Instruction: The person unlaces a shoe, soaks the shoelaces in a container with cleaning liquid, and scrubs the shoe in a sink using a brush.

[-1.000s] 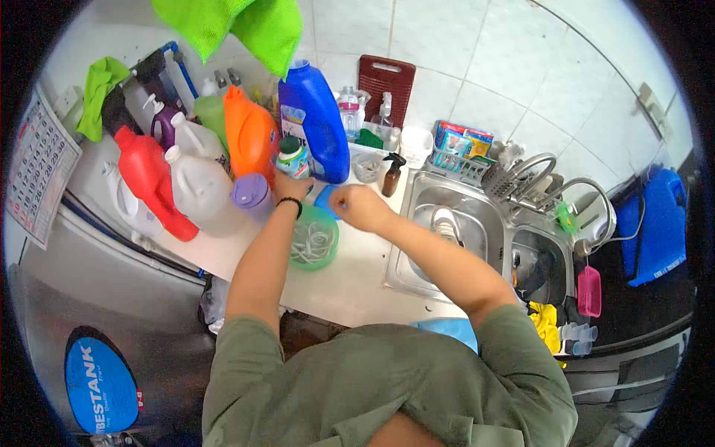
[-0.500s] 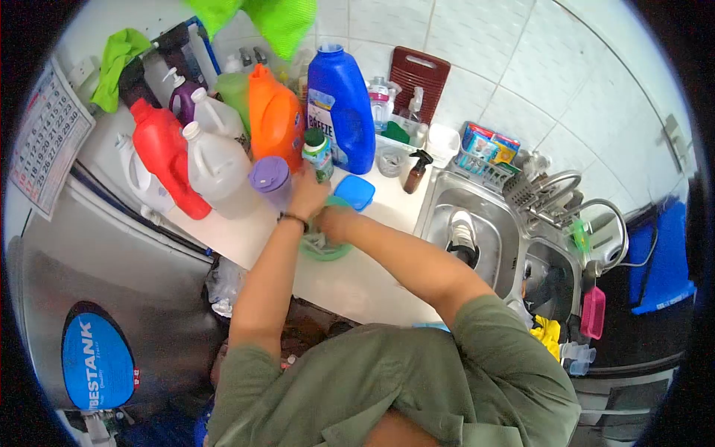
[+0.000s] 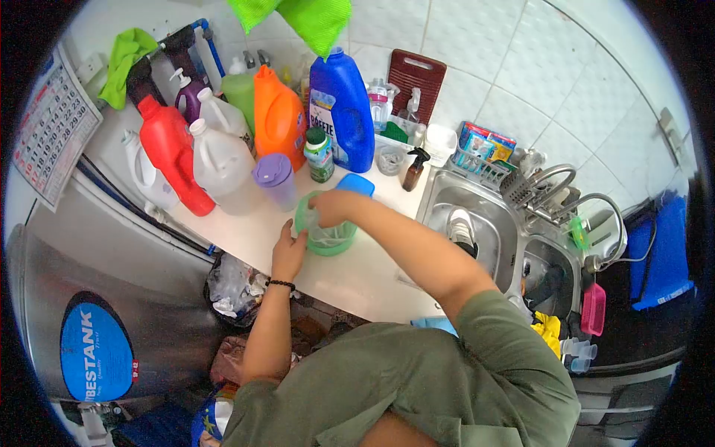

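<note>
A round green bowl [image 3: 332, 249] stands on the white counter, with something pale and translucent inside it. My right hand [image 3: 332, 208] is over the bowl's far rim, its fingers curled down into it; what they grip is hidden. Just left of the bowl is my left hand [image 3: 287, 250], fingers apart and holding nothing. A translucent purple lidded cup [image 3: 275, 181] stands beyond the left hand. Behind the bowl are a small green-capped bottle [image 3: 319, 158] and a blue lid-like piece [image 3: 357, 184].
Large jugs crowd the back left: red [image 3: 176, 158], clear [image 3: 222, 167], orange [image 3: 278, 119] and blue [image 3: 344, 112]. A brown spray bottle [image 3: 415, 171] stands beside the steel sink [image 3: 494, 223], which holds a shoe [image 3: 462, 229]. Green cloth [image 3: 316, 22] hangs overhead.
My left hand has left the area by the green-capped bottle and drawn back toward me, opening beside the bowl. My right hand stays at the bowl, now nearer its far rim.
</note>
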Tool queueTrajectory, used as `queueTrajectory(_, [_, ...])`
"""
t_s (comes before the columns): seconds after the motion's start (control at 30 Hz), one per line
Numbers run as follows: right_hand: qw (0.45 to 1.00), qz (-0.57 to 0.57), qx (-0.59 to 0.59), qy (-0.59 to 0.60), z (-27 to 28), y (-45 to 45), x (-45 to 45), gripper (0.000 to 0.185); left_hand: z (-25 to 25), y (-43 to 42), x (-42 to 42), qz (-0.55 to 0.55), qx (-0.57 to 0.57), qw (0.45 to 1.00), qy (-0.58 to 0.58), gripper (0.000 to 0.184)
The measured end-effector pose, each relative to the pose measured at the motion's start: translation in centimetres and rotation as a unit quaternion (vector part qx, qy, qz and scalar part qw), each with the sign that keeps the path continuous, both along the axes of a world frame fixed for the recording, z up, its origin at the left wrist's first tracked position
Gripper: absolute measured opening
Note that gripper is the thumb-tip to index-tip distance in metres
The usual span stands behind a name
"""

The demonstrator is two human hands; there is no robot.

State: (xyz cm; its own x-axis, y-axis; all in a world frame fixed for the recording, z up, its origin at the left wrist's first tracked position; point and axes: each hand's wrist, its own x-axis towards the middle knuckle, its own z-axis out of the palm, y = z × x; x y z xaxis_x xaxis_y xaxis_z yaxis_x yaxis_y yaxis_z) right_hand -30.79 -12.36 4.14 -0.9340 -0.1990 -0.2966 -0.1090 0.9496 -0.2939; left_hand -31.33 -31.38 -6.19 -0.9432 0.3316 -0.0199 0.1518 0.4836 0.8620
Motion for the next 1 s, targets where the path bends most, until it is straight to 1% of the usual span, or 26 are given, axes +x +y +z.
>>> queueTrajectory(0.07, [0.996, -0.040, 0.062, -0.041, -4.0, -1.1, -1.1, 0.051, 0.5, 0.3, -0.4, -0.037, -0.038, 0.998, -0.027, 0.050])
queueTrajectory(0.13, [0.997, 0.045, 0.054, 0.044, -8.1, -1.5, -0.4, 0.050, 0.1, 0.5, -0.6, -0.022, -0.046, 0.999, 0.004, 0.048])
queueTrajectory(0.17, [0.991, 0.087, 0.051, 0.085, -9.1, -1.5, -0.1, 0.049, 0.0, 0.5, -0.7, -0.015, -0.050, 0.998, 0.019, 0.047])
queueTrajectory(0.27, [0.984, 0.150, 0.091, 0.010, -7.4, 0.3, -0.3, 0.043, 0.8, 0.5, -0.6, -0.035, -0.095, 0.992, 0.069, 0.048])
queueTrajectory(0.33, [0.999, 0.032, -0.016, 0.041, -6.6, 1.3, -0.3, 0.037, -0.1, 0.4, -1.0, -0.037, -0.072, 0.996, 0.046, 0.048])
queueTrajectory(0.37, [0.995, -0.028, -0.070, 0.058, -6.0, 1.9, -0.4, 0.035, -0.5, 0.3, -1.3, -0.038, -0.060, 0.997, 0.035, 0.048])
queueTrajectory(0.47, [0.978, -0.074, -0.185, 0.058, -1.1, 2.3, 0.5, 0.034, 0.9, 0.3, -0.6, -0.038, -0.040, 0.998, -0.017, 0.049])
queueTrajectory(0.57, [0.966, -0.092, -0.240, 0.001, 0.6, 2.5, 0.6, 0.036, 0.6, 0.3, -0.9, -0.028, -0.035, 0.997, -0.070, 0.048])
queueTrajectory(0.63, [0.988, -0.073, -0.085, 0.103, -0.5, 2.4, 0.6, 0.042, 1.8, 0.5, -0.2, -0.017, -0.032, 0.996, -0.086, 0.047])
queueTrajectory(0.67, [0.986, -0.062, -0.006, 0.153, -1.1, 2.2, 0.6, 0.046, 2.2, 0.5, 0.0, -0.012, -0.030, 0.995, -0.094, 0.047])
queueTrajectory(0.77, [0.997, -0.057, 0.030, 0.052, -1.7, -0.3, 0.4, 0.055, 0.6, 0.4, -0.6, -0.024, -0.019, 0.998, -0.055, 0.046])
queueTrajectory(0.87, [0.997, 0.003, 0.053, -0.055, -1.6, -1.2, 1.6, 0.052, 0.0, 0.3, -0.6, -0.039, -0.045, 0.998, -0.008, 0.047])
queueTrajectory(0.97, [0.993, 0.108, 0.041, 0.009, -6.8, -1.2, 0.1, 0.052, 0.2, 0.7, -0.3, -0.020, -0.071, 0.997, 0.021, 0.047])
queueTrajectory(1.0, [0.994, 0.089, 0.058, 0.003, -6.3, -1.1, 0.2, 0.053, 0.3, 0.7, -0.3, -0.020, -0.069, 0.997, 0.015, 0.046])
